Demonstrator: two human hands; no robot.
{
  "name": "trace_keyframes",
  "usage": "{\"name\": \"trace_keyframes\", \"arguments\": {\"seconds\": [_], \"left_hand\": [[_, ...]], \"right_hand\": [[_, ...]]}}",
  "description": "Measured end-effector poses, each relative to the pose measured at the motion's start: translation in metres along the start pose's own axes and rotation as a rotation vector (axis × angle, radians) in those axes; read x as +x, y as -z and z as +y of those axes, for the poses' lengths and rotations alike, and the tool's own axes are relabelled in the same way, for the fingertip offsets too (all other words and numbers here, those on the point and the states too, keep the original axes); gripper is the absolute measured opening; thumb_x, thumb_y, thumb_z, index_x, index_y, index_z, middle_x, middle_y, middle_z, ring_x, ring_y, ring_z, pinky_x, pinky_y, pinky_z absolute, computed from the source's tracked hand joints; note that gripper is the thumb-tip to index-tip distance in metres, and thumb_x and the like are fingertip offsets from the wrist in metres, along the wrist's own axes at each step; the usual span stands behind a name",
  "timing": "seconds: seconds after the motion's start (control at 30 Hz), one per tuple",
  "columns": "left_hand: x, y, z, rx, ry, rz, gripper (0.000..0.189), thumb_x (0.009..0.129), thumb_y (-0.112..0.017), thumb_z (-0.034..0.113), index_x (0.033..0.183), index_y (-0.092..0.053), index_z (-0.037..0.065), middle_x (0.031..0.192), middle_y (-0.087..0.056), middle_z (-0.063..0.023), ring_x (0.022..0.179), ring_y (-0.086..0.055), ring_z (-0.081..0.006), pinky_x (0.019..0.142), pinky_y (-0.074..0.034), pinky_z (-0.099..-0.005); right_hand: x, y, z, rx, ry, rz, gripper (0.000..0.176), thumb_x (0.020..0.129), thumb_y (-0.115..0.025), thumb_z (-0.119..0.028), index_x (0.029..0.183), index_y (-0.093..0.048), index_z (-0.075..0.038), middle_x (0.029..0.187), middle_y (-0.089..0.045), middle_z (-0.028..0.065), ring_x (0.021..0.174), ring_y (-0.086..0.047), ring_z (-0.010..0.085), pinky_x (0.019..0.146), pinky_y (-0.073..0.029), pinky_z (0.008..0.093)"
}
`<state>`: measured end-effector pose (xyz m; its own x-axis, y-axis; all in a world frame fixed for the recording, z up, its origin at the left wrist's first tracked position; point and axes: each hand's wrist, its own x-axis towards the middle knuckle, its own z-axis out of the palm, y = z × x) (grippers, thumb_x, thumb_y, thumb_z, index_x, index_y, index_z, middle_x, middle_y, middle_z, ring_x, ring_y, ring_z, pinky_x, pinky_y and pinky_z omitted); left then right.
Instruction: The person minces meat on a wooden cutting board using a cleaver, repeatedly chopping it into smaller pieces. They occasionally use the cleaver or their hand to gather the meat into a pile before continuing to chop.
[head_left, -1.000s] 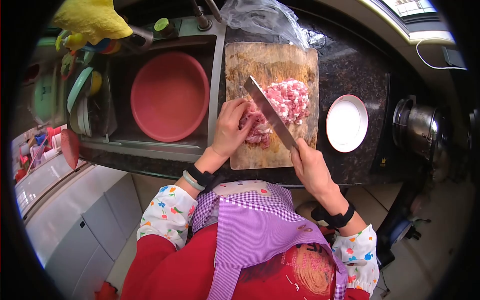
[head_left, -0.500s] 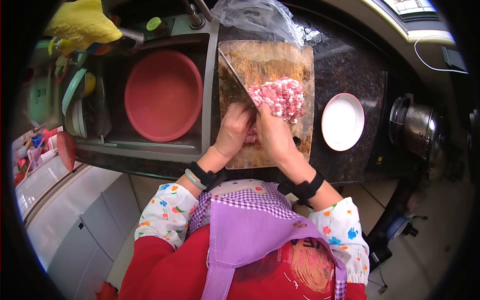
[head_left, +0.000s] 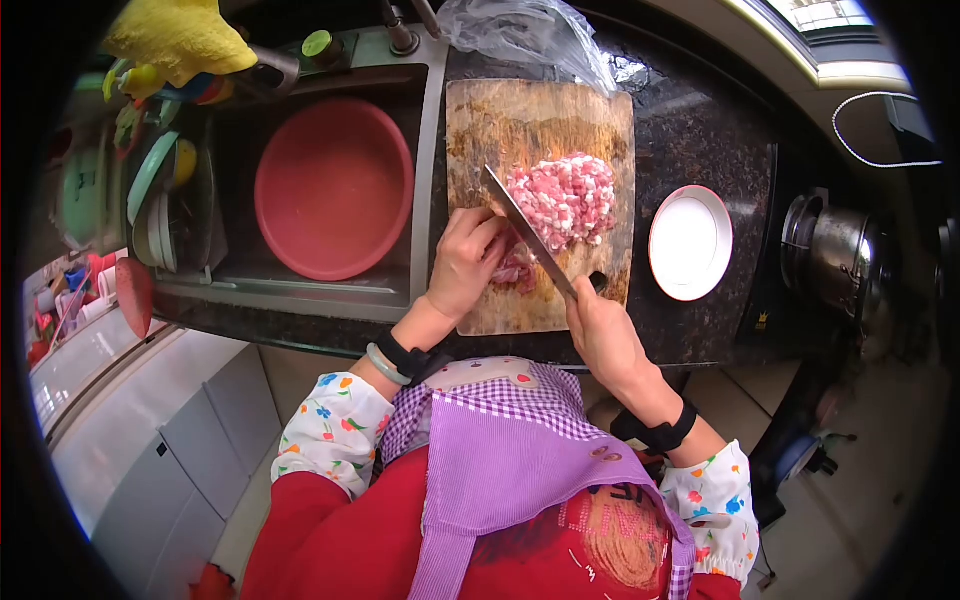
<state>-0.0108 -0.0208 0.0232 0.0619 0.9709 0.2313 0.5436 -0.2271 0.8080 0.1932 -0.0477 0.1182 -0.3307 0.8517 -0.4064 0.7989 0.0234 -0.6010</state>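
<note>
A wooden cutting board [head_left: 520, 110] lies on the dark stone counter, with a pile of diced pink meat [head_left: 563, 197] on it. My right hand [head_left: 600, 335] grips the handle of a cleaver [head_left: 525, 230], whose blade slants across the board beside the pile. My left hand [head_left: 462, 262] presses down on an uncut piece of meat [head_left: 515, 275] at the near left of the board, right against the blade.
A red basin [head_left: 333, 187] sits in the sink left of the board. A white plate [head_left: 690, 243] stands on the counter to the right, a metal pot [head_left: 835, 255] beyond it. A clear plastic bag [head_left: 525, 35] lies behind the board. Dishes stack at far left.
The cleaver swung left toward my left hand half a second ago, my right hand moving over the meat. Now it has drawn back right, blade slanted beside the pile again.
</note>
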Motion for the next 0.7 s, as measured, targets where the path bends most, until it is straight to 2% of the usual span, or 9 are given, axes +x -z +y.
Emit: {"name": "trace_keyframes", "arguments": {"seconds": [0.17,0.23,0.37,0.43,0.53,0.63,0.7], "left_hand": [[0.001,-0.007,-0.003,0.046,-0.050,0.030,0.023,0.074,-0.069,-0.003,0.098,-0.066,-0.001,0.098,-0.063,-0.0140,0.090,-0.059,-0.0330,0.078,-0.050,-0.0390],[0.002,-0.010,-0.001,0.043,-0.067,0.031,0.025,0.073,-0.069,-0.004,0.098,-0.066,-0.001,0.098,-0.063,-0.0145,0.090,-0.059,-0.0332,0.077,-0.050,-0.0389],[0.004,0.001,0.003,0.028,-0.066,-0.041,0.023,0.078,-0.070,-0.001,0.100,-0.066,-0.002,0.101,-0.064,-0.0142,0.093,-0.060,-0.0330,0.080,-0.050,-0.0390],[0.002,0.010,0.006,0.001,-0.019,-0.073,0.023,0.082,-0.070,0.003,0.105,-0.067,-0.003,0.106,-0.066,-0.0148,0.099,-0.061,-0.0323,0.085,-0.050,-0.0384],[0.006,0.023,0.008,0.011,-0.030,-0.027,0.024,0.083,-0.070,0.004,0.105,-0.067,-0.003,0.108,-0.066,-0.0152,0.101,-0.061,-0.0322,0.087,-0.050,-0.0381],[0.017,0.016,-0.004,-0.002,0.005,0.004,0.023,0.083,-0.070,0.003,0.104,-0.066,-0.003,0.109,-0.065,-0.0160,0.102,-0.062,-0.0335,0.088,-0.050,-0.0378],[0.025,0.007,-0.009,-0.009,-0.006,-0.010,0.022,0.081,-0.070,0.001,0.101,-0.066,-0.003,0.108,-0.064,-0.0166,0.100,-0.061,-0.0356,0.086,-0.050,-0.0387]], "right_hand": [[0.031,-0.021,-0.002,-0.024,-0.045,-0.023,0.010,0.093,-0.050,-0.006,0.098,-0.043,-0.001,0.068,-0.058,0.0295,0.070,-0.060,0.0500,0.060,-0.046,0.0582],[0.067,-0.027,-0.011,0.029,0.000,0.129,0.012,0.093,-0.051,-0.008,0.098,-0.043,0.000,0.069,-0.059,0.0311,0.071,-0.061,0.0503,0.061,-0.046,0.0583],[0.089,-0.027,0.003,0.153,0.081,0.167,0.017,0.094,-0.054,-0.012,0.101,-0.045,0.001,0.068,-0.060,0.0309,0.071,-0.061,0.0500,0.062,-0.047,0.0574],[0.080,-0.026,0.009,0.156,0.097,0.192,0.017,0.094,-0.054,-0.011,0.102,-0.045,0.001,0.069,-0.060,0.0309,0.070,-0.061,0.0500,0.061,-0.047,0.0569],[0.054,-0.026,0.016,0.153,0.113,0.218,0.016,0.094,-0.053,-0.009,0.104,-0.044,0.001,0.068,-0.059,0.0307,0.069,-0.061,0.0499,0.060,-0.045,0.0557],[0.028,-0.019,0.014,0.135,0.015,0.093,0.017,0.095,-0.052,-0.007,0.105,-0.041,0.002,0.065,-0.055,0.0299,0.068,-0.059,0.0497,0.057,-0.042,0.0543],[0.020,-0.021,0.014,0.127,-0.008,0.086,0.017,0.095,-0.052,-0.006,0.105,-0.041,0.002,0.064,-0.055,0.0298,0.067,-0.059,0.0497,0.057,-0.042,0.0538]]}}
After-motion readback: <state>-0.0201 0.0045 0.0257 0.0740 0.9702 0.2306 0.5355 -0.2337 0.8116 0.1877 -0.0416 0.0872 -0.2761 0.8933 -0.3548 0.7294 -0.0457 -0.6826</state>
